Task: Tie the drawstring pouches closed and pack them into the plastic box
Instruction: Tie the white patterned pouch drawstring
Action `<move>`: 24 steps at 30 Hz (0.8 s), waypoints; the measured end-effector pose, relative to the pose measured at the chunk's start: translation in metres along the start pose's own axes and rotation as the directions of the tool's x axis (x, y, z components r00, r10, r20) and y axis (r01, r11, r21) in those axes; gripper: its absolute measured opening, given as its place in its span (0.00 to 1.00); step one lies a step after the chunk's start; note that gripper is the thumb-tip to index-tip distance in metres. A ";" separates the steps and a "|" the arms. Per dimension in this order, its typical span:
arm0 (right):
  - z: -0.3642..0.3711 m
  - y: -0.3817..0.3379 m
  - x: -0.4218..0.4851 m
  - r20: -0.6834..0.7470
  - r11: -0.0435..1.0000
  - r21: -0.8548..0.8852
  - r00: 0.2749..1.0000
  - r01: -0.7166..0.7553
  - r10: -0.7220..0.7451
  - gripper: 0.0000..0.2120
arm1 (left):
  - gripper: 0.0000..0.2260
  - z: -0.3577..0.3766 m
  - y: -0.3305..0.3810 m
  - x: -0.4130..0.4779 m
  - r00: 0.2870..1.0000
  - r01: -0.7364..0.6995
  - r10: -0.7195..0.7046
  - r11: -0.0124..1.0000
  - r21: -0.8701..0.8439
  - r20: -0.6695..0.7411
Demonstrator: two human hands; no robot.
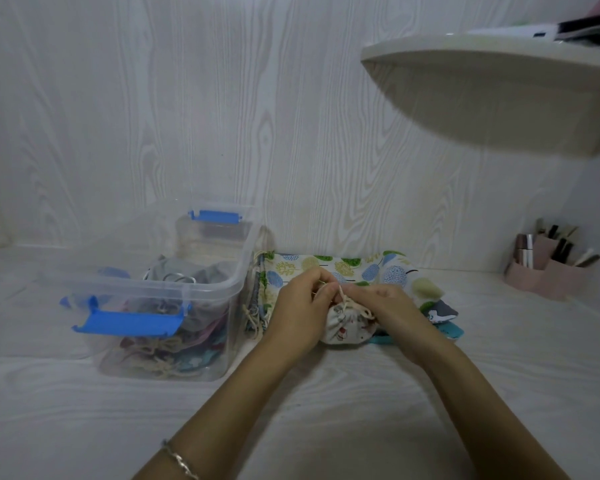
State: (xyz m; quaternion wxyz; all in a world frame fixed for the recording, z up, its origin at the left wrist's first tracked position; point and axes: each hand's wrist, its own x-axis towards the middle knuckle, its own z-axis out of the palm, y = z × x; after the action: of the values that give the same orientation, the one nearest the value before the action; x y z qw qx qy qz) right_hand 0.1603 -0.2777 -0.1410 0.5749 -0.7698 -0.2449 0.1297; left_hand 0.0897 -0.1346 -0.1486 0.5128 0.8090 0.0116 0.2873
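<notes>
While both my hands pinch the cream drawstring [340,294], left grip [300,306] and right grip [383,306] grasping it, the white pouch [347,329] sits just beneath.

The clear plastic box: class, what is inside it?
Through the plastic box wall show bunched fabric pouches with cream drawstrings. Their number is unclear; lower ones are covered.

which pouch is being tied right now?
The small white printed pouch under both hands; left hand and right hand pinch its cord. The tree-print pouch lies flat behind.
</notes>
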 end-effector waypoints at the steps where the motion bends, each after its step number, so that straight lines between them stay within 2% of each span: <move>1: 0.000 0.001 0.000 0.028 0.999 0.048 1.000 -0.012 0.011 0.20 | 0.08 0.001 -0.001 0.000 1.000 -0.015 0.015 0.999 0.032 -0.002; 5: -0.004 -0.003 0.000 0.085 0.958 0.279 0.995 -0.068 0.046 0.13 | 0.06 0.001 -0.002 0.000 0.998 -0.062 0.064 0.995 0.084 -0.024; 7: -0.006 -0.003 0.001 0.090 0.947 0.307 0.994 -0.091 0.067 0.12 | 0.05 0.001 -0.004 -0.002 0.995 -0.095 0.100 0.982 0.162 -0.025; 8: -0.006 -0.002 0.002 0.073 0.950 0.297 0.995 -0.091 0.073 0.12 | 0.04 0.001 -0.006 -0.001 0.983 -0.142 0.170 0.943 0.302 -0.069; 10: -0.005 0.001 0.003 0.030 0.961 0.259 0.995 -0.096 0.091 0.11 | 0.03 -0.002 -0.004 -0.002 0.939 -0.157 0.312 0.761 0.630 -0.143; 11: -0.005 0.001 0.004 0.013 0.968 0.231 0.995 -0.097 0.097 0.11 | 0.04 -0.004 -0.002 -0.002 0.933 -0.149 0.329 0.718 0.680 -0.143; 12: -0.005 0.003 0.004 -0.001 0.975 0.202 0.995 -0.093 0.095 0.11 | 0.05 -0.006 0.000 -0.003 0.948 -0.139 0.291 0.746 0.652 -0.131; 14: -0.006 0.005 0.005 -0.014 0.986 0.136 0.995 -0.093 0.096 0.10 | 0.07 -0.005 0.002 -0.006 0.978 -0.110 0.179 0.882 0.459 -0.110; 16: -0.004 0.005 0.003 -0.001 0.994 0.043 0.994 -0.105 0.105 0.11 | 0.06 -0.001 0.003 -0.007 0.987 -0.099 0.131 0.949 0.300 -0.089; 19: 0.001 0.003 -0.001 0.021 0.991 -0.065 0.993 -0.114 0.116 0.21 | 0.10 0.002 0.003 -0.008 0.984 -0.178 0.180 0.969 0.173 -0.001; 20: 0.002 0.003 -0.001 0.028 0.991 -0.074 0.993 -0.115 0.117 0.19 | 0.11 0.002 0.003 -0.007 0.975 -0.221 0.215 0.961 0.169 0.056; 22: 0.002 0.002 -0.003 0.042 0.990 -0.092 0.993 -0.105 0.109 0.09 | 0.12 0.002 0.002 -0.006 0.958 -0.265 0.241 0.952 0.155 0.155; 24: 0.000 0.001 -0.004 0.053 0.988 -0.133 0.995 -0.073 0.080 0.06 | 0.13 0.002 -0.001 -0.005 0.968 -0.209 0.187 0.970 0.123 0.169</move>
State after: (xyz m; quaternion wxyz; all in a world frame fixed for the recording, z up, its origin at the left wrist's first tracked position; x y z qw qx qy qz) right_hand 0.1571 -0.2796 -0.1425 0.5103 -0.8107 -0.2398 0.1575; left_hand 0.0871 -0.1373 -0.1525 0.4227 0.8599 -0.0895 0.2716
